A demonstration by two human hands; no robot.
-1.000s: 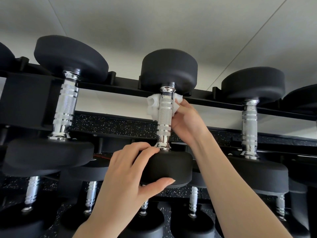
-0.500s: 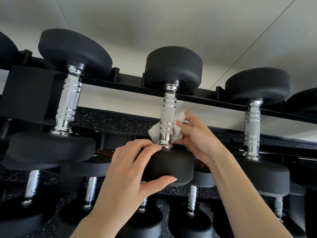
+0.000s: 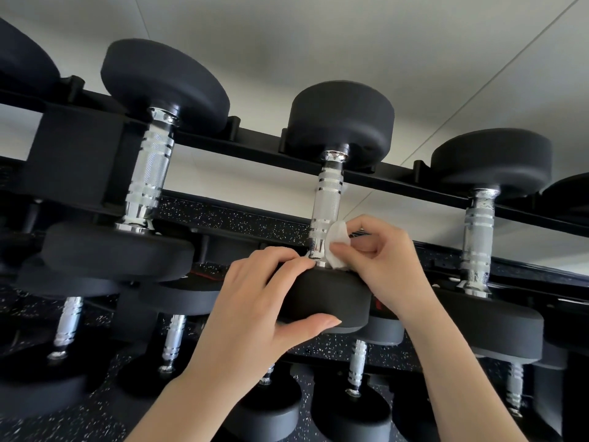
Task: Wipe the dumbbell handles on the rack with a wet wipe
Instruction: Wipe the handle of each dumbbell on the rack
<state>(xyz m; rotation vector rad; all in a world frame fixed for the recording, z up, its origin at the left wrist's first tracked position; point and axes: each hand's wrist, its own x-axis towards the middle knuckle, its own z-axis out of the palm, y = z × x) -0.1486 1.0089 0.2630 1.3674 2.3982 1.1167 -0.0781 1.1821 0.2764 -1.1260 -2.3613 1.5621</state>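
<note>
Head view shows your left hand (image 3: 255,314) gripping the middle dumbbell's (image 3: 325,301) near head on the rack (image 3: 255,145) while your right hand (image 3: 379,260) pinches the wet wipe (image 3: 338,247) against the handle's (image 3: 326,212) base; loosen that pinch and it may drop

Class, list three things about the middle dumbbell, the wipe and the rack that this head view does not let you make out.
1. Handle's far side: faces away.
2. Wet wipe: partly behind right hand.
3. Near weight head: partly covered by left hand.
4. Rack: cut off by both side edges.
</note>
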